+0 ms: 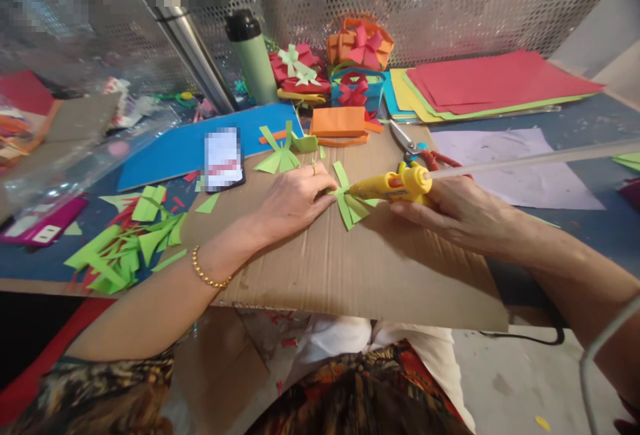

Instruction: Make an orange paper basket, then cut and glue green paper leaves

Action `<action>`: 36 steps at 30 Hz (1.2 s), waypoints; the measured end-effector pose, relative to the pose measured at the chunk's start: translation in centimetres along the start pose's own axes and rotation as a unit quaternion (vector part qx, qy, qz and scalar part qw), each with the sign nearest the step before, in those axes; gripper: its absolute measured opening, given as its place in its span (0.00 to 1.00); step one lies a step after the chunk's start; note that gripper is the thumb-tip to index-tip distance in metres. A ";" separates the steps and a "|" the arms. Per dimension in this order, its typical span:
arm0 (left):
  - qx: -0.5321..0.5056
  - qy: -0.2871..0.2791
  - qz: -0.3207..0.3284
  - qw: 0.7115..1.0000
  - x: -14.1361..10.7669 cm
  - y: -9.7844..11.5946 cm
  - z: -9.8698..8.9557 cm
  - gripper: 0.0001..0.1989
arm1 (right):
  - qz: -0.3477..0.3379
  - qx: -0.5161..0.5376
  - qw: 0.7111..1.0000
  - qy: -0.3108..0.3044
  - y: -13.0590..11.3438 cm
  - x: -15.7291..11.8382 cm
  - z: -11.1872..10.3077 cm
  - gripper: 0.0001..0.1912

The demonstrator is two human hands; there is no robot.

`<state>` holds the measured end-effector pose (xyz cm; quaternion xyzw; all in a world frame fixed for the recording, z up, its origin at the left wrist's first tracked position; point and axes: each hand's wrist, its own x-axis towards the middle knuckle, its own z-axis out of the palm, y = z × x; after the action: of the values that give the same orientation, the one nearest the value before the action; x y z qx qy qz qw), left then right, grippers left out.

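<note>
My right hand [445,211] is closed around a yellow hot glue gun [393,185], with a long glue stick [510,160] sticking out of its back end. The gun's nozzle points left and meets the middle of a green paper bow [347,215] lying on a cardboard sheet [320,275]. From the left, my left hand [300,191] pinches the bow's edge between thumb and fingers. Just beyond that hand lie more green paper bow pieces [280,158]. Past the glue gun rest scissors [413,148] with red handles, partly hidden by it.
Green paper scraps [120,255] pile up at left, near a phone [223,161]. Behind stand a green bottle [253,58], a steel flask [197,55] and small paper boxes with bows [360,48]. Coloured paper sheets [500,81] are stacked at back right. A cable [587,368] hangs by my right forearm.
</note>
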<state>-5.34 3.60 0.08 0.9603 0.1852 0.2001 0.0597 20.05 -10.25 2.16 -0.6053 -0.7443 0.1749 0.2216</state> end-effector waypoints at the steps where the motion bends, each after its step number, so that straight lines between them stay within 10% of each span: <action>1: -0.001 0.000 0.003 1.000 0.0 0.0 -0.1 0.06 | 0.005 -0.001 1.000 -0.002 0.0 0.0 0.0 0.20; 36: -0.104 0.010 0.014 0.994 0.4 -0.2 -0.3 0.07 | -0.005 0.012 1.000 0.028 -0.9 0.0 -0.1 0.21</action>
<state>-5.21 3.91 0.50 0.9492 0.1504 0.2290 0.1546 19.37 -10.46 2.77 -0.6037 -0.7383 0.1657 0.2508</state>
